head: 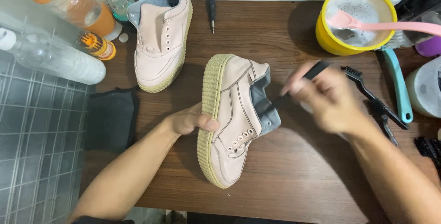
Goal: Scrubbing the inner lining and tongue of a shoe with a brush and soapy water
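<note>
- The pink shoe [234, 118] lies tipped on its side at the middle of the brown table [294, 169], ribbed cream sole turned toward the left hand [190, 120].
- The left hand's fingers are curled around the sole edge, thumb pressed on the rim, steadying the shoe.
- The right hand [324, 98] is blurred by motion; its fingers appear closed around a dark-handled brush [301, 84], whose tip meets the grey lining at the shoe's heel opening.
- Laces are out of both shoes; eyelets stand empty.
- The second shoe [161, 40] stands upright at the back left, well apart and untouched.
- A yellow bowl [328, 38] of foamy water sits at the back right with a pink brush [390, 25] resting across it.
- More brushes, one black [367, 91] and one teal-handled [397, 84], lie just beside the right hand.
- Judgement: cleaning is under way on the collar of one shoe; the upper shows no visible foam, so most of the work, and the whole second shoe, seems left.
</note>
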